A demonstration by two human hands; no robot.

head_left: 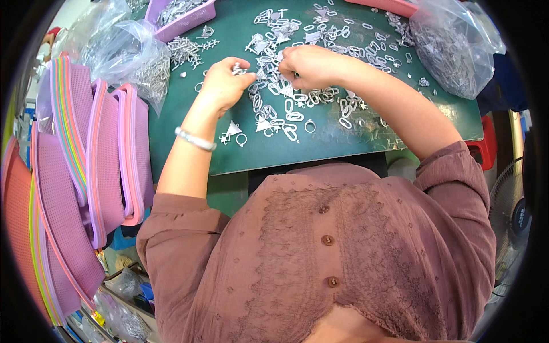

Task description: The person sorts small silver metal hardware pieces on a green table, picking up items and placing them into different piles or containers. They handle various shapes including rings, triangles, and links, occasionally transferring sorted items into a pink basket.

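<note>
My left hand (224,86), with a pale bracelet at the wrist, curls around several small silver metal pieces (239,70) that show between thumb and fingers. My right hand (311,67) is over the loose heap of metal pieces (280,86), its fingers bent down and pinched together. Whatever lies between those fingertips is hidden. The heap holds oval links, rings, flat triangles and small stars. Closer to me, a triangle (233,129) and a ring (241,139) lie slightly apart from the heap.
The pieces lie on a green table (189,154). A purple basket (186,23) of metal parts stands at the far left beside a clear bag (137,51). Another filled bag (449,54) sits at the right edge. Pink and purple baskets (74,188) are stacked at my left; a fan (512,223) stands right.
</note>
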